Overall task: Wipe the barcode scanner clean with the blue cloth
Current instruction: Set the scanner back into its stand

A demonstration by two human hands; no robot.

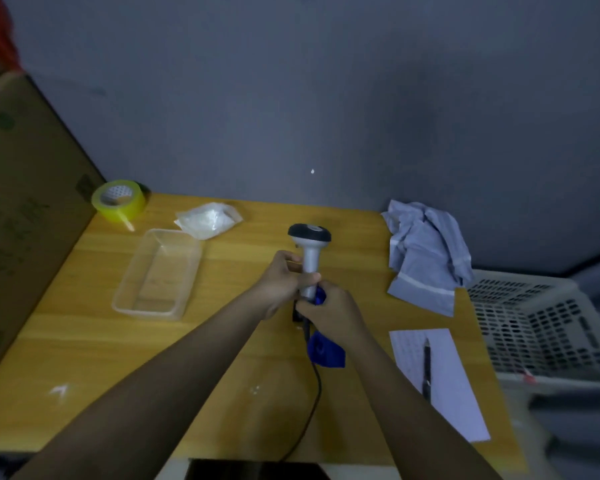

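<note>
Barcode scanner was held upright above the table by the left hand, its grip closed around the handle, probably for steadiness, while the blue cloth was pressed against the handle's base by the right hand, clenched around it.

A dim room: a plain grey-blue wall rises behind a yellow wooden table. A large cardboard box stands against the table's left edge, and a white perforated plastic basket sits just beside its right edge. A small bright speck marks the wall.
</note>
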